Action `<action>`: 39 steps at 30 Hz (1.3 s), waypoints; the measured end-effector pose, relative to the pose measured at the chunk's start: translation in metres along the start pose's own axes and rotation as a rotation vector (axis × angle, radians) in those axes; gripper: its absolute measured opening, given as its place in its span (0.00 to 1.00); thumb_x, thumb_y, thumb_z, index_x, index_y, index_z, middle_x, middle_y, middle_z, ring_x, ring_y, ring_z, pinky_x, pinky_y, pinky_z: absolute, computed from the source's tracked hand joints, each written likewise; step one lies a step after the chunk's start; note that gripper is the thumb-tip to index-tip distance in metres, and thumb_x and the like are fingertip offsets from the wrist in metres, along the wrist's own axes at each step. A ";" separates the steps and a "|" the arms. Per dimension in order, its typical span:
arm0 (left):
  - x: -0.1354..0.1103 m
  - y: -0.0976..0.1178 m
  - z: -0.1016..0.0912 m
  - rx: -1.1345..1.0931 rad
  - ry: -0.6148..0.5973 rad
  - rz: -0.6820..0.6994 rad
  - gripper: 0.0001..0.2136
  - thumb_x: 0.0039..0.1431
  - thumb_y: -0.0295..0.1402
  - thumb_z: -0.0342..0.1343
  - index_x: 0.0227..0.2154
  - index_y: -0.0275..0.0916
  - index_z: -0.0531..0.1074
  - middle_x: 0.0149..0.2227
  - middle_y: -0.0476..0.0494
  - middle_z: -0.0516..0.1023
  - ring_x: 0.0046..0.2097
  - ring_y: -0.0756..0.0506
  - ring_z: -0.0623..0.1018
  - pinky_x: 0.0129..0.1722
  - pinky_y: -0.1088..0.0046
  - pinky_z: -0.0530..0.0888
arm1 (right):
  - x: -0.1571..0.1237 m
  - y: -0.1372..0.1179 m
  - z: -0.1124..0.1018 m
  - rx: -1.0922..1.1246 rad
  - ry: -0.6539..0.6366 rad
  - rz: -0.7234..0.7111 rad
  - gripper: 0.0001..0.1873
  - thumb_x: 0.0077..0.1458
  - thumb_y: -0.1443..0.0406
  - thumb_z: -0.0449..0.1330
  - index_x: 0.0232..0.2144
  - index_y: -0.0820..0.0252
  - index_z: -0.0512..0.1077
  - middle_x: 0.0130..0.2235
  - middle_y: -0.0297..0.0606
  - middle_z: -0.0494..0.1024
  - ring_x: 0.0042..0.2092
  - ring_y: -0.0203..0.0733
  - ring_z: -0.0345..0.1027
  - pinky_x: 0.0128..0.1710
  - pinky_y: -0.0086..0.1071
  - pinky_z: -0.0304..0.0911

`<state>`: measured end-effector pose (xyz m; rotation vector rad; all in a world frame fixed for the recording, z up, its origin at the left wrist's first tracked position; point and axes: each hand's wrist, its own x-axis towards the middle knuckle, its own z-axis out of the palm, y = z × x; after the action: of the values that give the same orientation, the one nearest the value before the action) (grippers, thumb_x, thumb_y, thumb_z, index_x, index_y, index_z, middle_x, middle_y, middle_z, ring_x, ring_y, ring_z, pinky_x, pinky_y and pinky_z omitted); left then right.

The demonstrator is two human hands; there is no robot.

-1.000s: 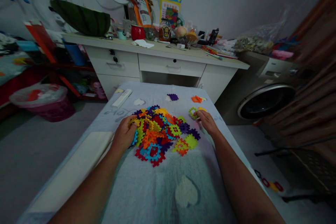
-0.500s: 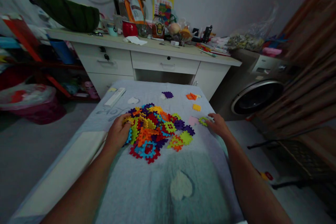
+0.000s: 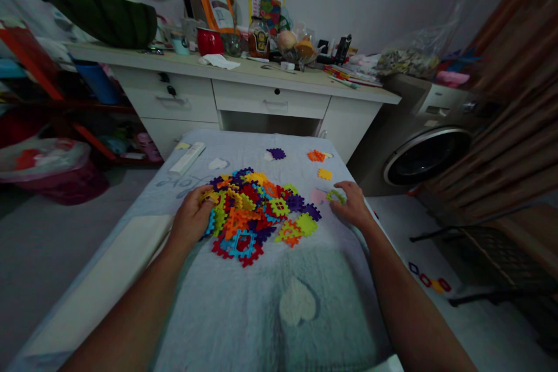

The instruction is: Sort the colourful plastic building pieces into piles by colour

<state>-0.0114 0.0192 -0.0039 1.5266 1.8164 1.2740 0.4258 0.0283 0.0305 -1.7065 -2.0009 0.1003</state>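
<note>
A heap of toothed plastic building pieces (image 3: 238,221) in several colours lies on the cloth-covered table (image 3: 244,314). My left hand (image 3: 194,215) rests at the heap's left edge, its thumb and fingers closed around a yellow toothed piece (image 3: 209,196). Off to the right of the heap, my right hand (image 3: 352,203) has thumb and fingers around a light green toothed piece (image 3: 335,196), which lies low over the cloth. Farther back are single pieces: a purple one (image 3: 276,154), an orange one (image 3: 316,156) and a yellow one (image 3: 324,174).
A long white box (image 3: 188,158) lies at the table's back left. Beyond stands a white desk (image 3: 272,96) crowded with jars and bags. A washing machine (image 3: 429,145) is at the right. Some plastic pieces (image 3: 436,285) lie on the floor near a dark rack.
My right hand has come slightly left and its fingers have closed round the light green piece. The left hand stays at the heap's edge. The camera view has shifted a little.
</note>
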 end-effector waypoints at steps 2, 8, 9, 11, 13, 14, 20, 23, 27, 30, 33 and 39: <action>0.001 -0.004 0.000 0.028 -0.008 0.020 0.20 0.55 0.41 0.51 0.50 0.43 0.71 0.50 0.41 0.74 0.53 0.37 0.74 0.58 0.56 0.68 | -0.002 -0.016 -0.005 0.120 -0.113 -0.119 0.13 0.53 0.60 0.61 0.41 0.58 0.72 0.46 0.44 0.73 0.51 0.50 0.65 0.54 0.45 0.58; 0.003 -0.008 0.000 0.086 0.043 0.089 0.17 0.56 0.39 0.50 0.48 0.44 0.72 0.51 0.40 0.72 0.57 0.37 0.70 0.61 0.56 0.64 | -0.016 -0.059 -0.002 0.223 -0.434 -0.350 0.33 0.42 0.52 0.70 0.48 0.59 0.70 0.47 0.44 0.70 0.48 0.49 0.63 0.51 0.42 0.60; 0.003 -0.007 0.000 0.085 0.048 0.088 0.17 0.56 0.39 0.50 0.47 0.44 0.72 0.50 0.40 0.72 0.57 0.37 0.70 0.61 0.56 0.64 | -0.018 -0.063 0.000 0.190 -0.436 -0.365 0.35 0.41 0.52 0.71 0.49 0.59 0.70 0.47 0.45 0.69 0.49 0.50 0.63 0.52 0.43 0.60; 0.002 -0.005 0.000 0.077 0.053 0.077 0.16 0.56 0.39 0.50 0.46 0.44 0.72 0.50 0.40 0.72 0.56 0.38 0.70 0.62 0.56 0.64 | -0.021 -0.068 0.002 0.137 -0.428 -0.382 0.34 0.42 0.53 0.71 0.50 0.59 0.70 0.47 0.45 0.69 0.49 0.50 0.62 0.52 0.44 0.59; 0.002 -0.004 0.000 0.071 0.053 0.067 0.16 0.55 0.39 0.51 0.46 0.44 0.73 0.50 0.41 0.72 0.56 0.38 0.70 0.61 0.57 0.64 | -0.021 -0.071 0.002 0.123 -0.424 -0.397 0.31 0.44 0.55 0.69 0.51 0.59 0.71 0.47 0.46 0.70 0.48 0.50 0.63 0.52 0.44 0.60; 0.002 -0.004 0.000 0.069 0.051 0.066 0.16 0.55 0.39 0.51 0.46 0.45 0.73 0.50 0.42 0.72 0.56 0.38 0.70 0.61 0.57 0.64 | -0.020 -0.071 0.001 0.130 -0.421 -0.401 0.31 0.45 0.57 0.67 0.52 0.60 0.71 0.47 0.46 0.70 0.48 0.50 0.63 0.52 0.44 0.60; 0.002 -0.004 0.000 0.076 0.033 0.059 0.17 0.55 0.41 0.51 0.47 0.44 0.72 0.51 0.41 0.72 0.56 0.37 0.71 0.60 0.56 0.65 | -0.015 -0.063 0.000 0.287 -0.341 -0.305 0.25 0.50 0.66 0.54 0.52 0.59 0.71 0.45 0.42 0.77 0.44 0.47 0.69 0.47 0.38 0.63; 0.002 -0.003 0.000 0.085 0.029 0.051 0.18 0.55 0.40 0.50 0.47 0.44 0.71 0.51 0.40 0.72 0.56 0.37 0.71 0.60 0.55 0.65 | -0.013 -0.051 0.006 0.317 -0.218 -0.183 0.21 0.51 0.68 0.49 0.46 0.59 0.74 0.44 0.40 0.78 0.44 0.45 0.71 0.47 0.36 0.63; 0.002 -0.006 0.001 0.066 0.020 0.034 0.19 0.56 0.41 0.50 0.49 0.45 0.71 0.51 0.40 0.72 0.55 0.37 0.72 0.59 0.54 0.67 | -0.007 -0.031 0.012 0.361 -0.022 0.043 0.20 0.52 0.66 0.50 0.47 0.58 0.69 0.33 0.35 0.76 0.32 0.39 0.69 0.35 0.32 0.63; 0.002 -0.008 0.001 0.065 0.019 0.035 0.19 0.56 0.41 0.51 0.49 0.45 0.71 0.51 0.41 0.73 0.55 0.37 0.72 0.59 0.55 0.66 | 0.000 -0.013 0.013 0.496 0.152 0.206 0.20 0.52 0.61 0.52 0.47 0.58 0.63 0.26 0.28 0.69 0.24 0.36 0.61 0.26 0.29 0.58; 0.002 -0.006 0.001 0.073 0.027 0.039 0.18 0.55 0.41 0.51 0.49 0.45 0.71 0.51 0.41 0.73 0.55 0.37 0.72 0.59 0.55 0.66 | 0.005 0.003 0.013 0.588 0.206 0.303 0.17 0.49 0.57 0.56 0.41 0.57 0.63 0.26 0.28 0.67 0.25 0.36 0.61 0.25 0.29 0.58; 0.000 0.000 0.000 0.069 0.016 0.030 0.18 0.56 0.41 0.51 0.48 0.44 0.71 0.51 0.40 0.73 0.55 0.37 0.72 0.59 0.55 0.66 | 0.007 0.018 0.016 0.186 0.163 0.249 0.11 0.49 0.60 0.58 0.35 0.59 0.71 0.37 0.40 0.74 0.37 0.44 0.67 0.43 0.40 0.64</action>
<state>-0.0116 0.0195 -0.0033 1.5902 1.8720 1.2532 0.4343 0.0430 0.0119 -1.7738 -1.6051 0.2182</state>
